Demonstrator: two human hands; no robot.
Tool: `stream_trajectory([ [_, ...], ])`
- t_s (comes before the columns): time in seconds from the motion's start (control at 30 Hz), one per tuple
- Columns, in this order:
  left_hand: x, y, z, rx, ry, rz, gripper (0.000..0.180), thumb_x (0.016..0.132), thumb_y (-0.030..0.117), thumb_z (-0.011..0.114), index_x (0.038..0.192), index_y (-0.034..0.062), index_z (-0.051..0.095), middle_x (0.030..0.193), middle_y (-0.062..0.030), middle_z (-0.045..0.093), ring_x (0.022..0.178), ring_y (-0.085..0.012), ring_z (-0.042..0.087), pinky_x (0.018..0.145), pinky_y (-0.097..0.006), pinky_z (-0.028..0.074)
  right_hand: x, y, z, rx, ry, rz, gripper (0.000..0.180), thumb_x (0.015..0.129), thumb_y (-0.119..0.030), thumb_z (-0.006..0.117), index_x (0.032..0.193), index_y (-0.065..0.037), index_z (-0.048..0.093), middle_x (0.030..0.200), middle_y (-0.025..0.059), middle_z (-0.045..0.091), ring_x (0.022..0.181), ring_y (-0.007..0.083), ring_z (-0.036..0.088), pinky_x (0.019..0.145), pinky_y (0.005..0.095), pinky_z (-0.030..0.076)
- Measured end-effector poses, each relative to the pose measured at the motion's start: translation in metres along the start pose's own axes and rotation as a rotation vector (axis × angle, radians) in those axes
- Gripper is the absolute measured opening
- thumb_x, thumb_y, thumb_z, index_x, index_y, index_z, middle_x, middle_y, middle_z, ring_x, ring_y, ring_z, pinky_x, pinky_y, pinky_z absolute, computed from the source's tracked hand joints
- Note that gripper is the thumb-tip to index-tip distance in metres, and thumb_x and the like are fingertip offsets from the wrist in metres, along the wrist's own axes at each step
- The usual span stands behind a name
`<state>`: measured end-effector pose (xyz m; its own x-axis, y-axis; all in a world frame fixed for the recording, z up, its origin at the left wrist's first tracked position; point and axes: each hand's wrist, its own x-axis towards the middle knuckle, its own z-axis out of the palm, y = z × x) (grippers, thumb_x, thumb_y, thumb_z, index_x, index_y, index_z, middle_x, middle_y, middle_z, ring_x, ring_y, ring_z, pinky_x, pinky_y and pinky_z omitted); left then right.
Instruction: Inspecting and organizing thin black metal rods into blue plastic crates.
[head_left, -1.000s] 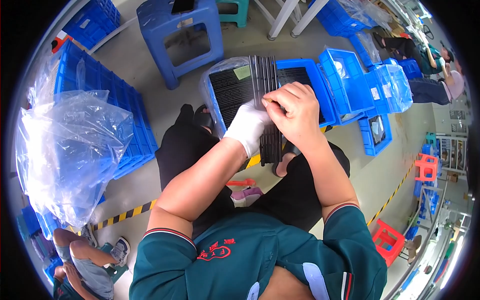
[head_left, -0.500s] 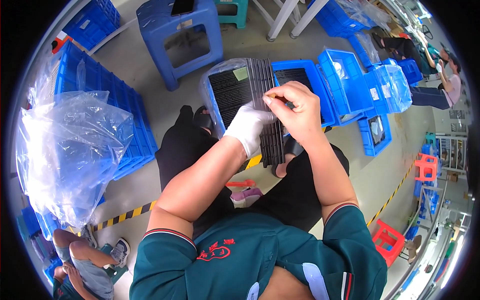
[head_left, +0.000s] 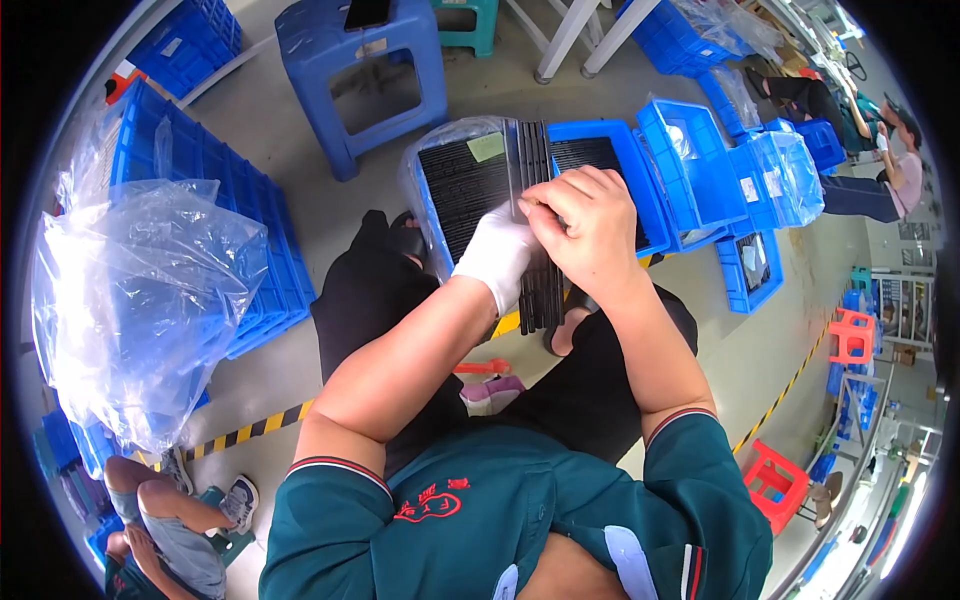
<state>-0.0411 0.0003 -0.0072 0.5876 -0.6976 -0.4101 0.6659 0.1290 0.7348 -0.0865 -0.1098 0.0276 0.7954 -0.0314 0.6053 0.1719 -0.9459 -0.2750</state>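
Observation:
My left hand (head_left: 496, 254), in a white glove, is wrapped around the middle of a bundle of long thin black strips (head_left: 541, 292), held upright above the bins. My right hand (head_left: 590, 222) is bare, its thumb and forefinger pinched together against the bundle just above the glove. Whatever lies between those fingertips is hidden or too small to name. Behind the bundle on the left, a plastic-lined blue bin (head_left: 425, 205) holds rows of similar black strips (head_left: 455, 195), with a yellow-green paper slip (head_left: 486, 148) on top. A second blue bin (head_left: 655, 215) with black strips stands to the right.
Stacked blue crates (head_left: 215, 220) under clear plastic wrap (head_left: 150, 310) rise at the left. A blue stool (head_left: 360, 60) carrying a dark flat object (head_left: 367, 13) stands beyond the bins. More blue bins (head_left: 690, 165) sit at right. Other people are seated lower left and far right.
The bundle has turned in my left hand and looks narrower. My right hand has shifted slightly left, its fingers curled more closely against the strips.

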Motion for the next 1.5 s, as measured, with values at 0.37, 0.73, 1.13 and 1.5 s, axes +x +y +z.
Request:
stream_trajectory([
  [0.37, 0.003, -0.006, -0.004, 0.039, -0.010, 0.010, 0.007, 0.088, 0.010, 0.059, 0.094, 0.0074, 0.060, 0.083, 0.0018, 0.058, 0.071, -0.0075, 0.052, 0.061, -0.024, 0.042, -0.001, 0.007, 0.000, 0.068, -0.031, -0.011, 0.007, 0.066, -0.008, 0.070, 0.066, -0.011, 0.064, 0.065, 0.0016, 0.061, 0.067, 0.0215, 0.059, 0.065, 0.0354, 0.043],
  [0.73, -0.001, 0.013, 0.001, -0.201, 0.015, -0.220, 0.020, 0.089, -0.001, 0.054, 0.108, 0.0031, 0.060, 0.091, -0.0095, 0.063, 0.077, -0.0219, 0.064, 0.066, -0.040, 0.053, 0.009, -0.010, -0.024, 0.110, 0.194, -0.062, 0.011, 0.069, 0.002, 0.072, 0.075, -0.005, 0.065, 0.069, 0.0047, 0.062, 0.065, 0.0213, 0.057, 0.062, 0.0311, 0.043],
  [1.13, -0.001, 0.004, -0.003, -0.198, -0.074, -0.097, 0.023, 0.085, -0.002, 0.057, 0.107, 0.0053, 0.059, 0.089, -0.0030, 0.060, 0.076, -0.0142, 0.059, 0.065, -0.030, 0.048, -0.004, 0.002, 0.000, 0.473, -0.018, 0.404, 0.007, 0.073, -0.006, 0.073, 0.078, -0.003, 0.069, 0.072, 0.0067, 0.064, 0.062, 0.0183, 0.061, 0.059, 0.0287, 0.048],
  [1.5, 0.007, -0.008, -0.001, 0.017, -0.033, 0.001, 0.005, 0.090, 0.009, 0.054, 0.093, 0.0072, 0.058, 0.083, -0.0016, 0.058, 0.072, -0.0104, 0.054, 0.063, -0.028, 0.047, -0.001, 0.002, 0.000, 0.084, -0.044, 0.040, 0.007, 0.066, -0.010, 0.070, 0.070, -0.010, 0.065, 0.069, 0.0021, 0.063, 0.069, 0.0230, 0.060, 0.066, 0.0361, 0.044],
])
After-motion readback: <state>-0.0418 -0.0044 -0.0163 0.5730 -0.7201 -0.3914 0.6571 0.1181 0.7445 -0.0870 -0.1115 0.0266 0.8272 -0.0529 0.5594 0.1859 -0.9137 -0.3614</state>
